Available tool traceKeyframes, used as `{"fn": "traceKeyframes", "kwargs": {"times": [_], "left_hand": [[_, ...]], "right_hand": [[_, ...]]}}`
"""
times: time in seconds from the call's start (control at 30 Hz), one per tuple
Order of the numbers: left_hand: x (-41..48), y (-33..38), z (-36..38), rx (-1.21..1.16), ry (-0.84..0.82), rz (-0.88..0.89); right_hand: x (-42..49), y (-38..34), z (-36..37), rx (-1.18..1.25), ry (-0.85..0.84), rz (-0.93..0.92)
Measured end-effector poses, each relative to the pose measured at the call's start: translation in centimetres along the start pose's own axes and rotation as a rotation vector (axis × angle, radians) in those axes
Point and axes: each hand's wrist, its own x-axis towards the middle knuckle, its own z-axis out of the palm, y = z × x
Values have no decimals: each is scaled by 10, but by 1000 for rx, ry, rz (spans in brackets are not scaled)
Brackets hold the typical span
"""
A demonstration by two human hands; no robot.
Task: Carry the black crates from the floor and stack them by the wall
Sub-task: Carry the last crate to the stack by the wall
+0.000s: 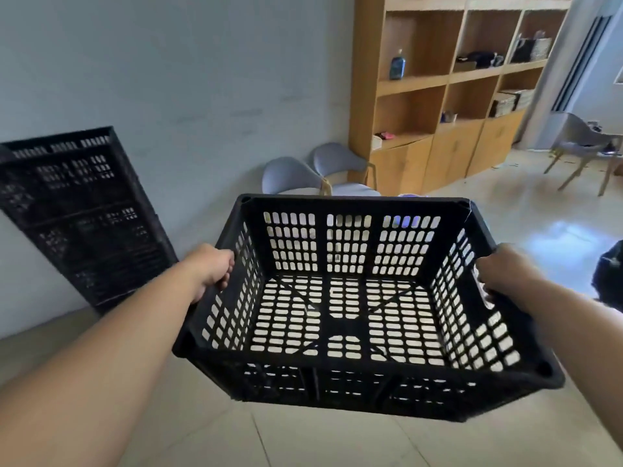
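Stack of black crates (81,217) stands at far left against the wall (188,79), several high, motion-blurred, top rim well above the carried crate's level as framed. It reads as tilted, but that's likely the wide lens.

Left hand (212,269) is closed over the left short wall of the carried crate (364,305), fingers curled over the rim and into the side. The crate is empty, open side up, off the floor (303,443), held out in front at arm's length. Its long axis runs left-right across the person's body, so the short ends are the grip points. Right hand (502,276) is clamped on the right short wall, fingers through what looks like the handle slot (partly hidden by the hand itself).

Key relation: the stack sits left of and beyond the crate, so the left hand is the nearer one. My read is that the next move needs a swing left plus a lift to clear the top rim, then squaring the crate's long side to the stack's.

Further right: two grey chairs (323,173) by the wall, wooden shelving (438,96), and a dark object (608,274) on the floor at the right edge, cut off, can't tell what it is.
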Motion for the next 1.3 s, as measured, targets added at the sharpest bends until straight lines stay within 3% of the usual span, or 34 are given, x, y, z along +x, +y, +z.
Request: {"fn": "traceKeyframes", "kwargs": {"times": [0.33,0.73,0.9,1.03,1.1,1.23,1.3], "left_hand": [[47,-49,-121,-76,288,-162],[33,-40,-227,-60,651,-260],[33,-47,-279,-78,727,-293],[49,-57,-320,-97,733,-288],[64,-65,-347,-98,723,-285],[104,-78,-412,-77,699,-272],[124,-79,-447,-73,685,-264]], "right_hand": [[53,-184,95,1,-230,-281],[70,-392,166,15,-446,-640],[52,-464,188,-8,-484,-772],[17,-514,193,-322,-471,-830],[9,-542,208,-296,-444,-865],[-4,-609,252,23,-465,-740],[-14,-642,266,-138,-483,-778]]}}
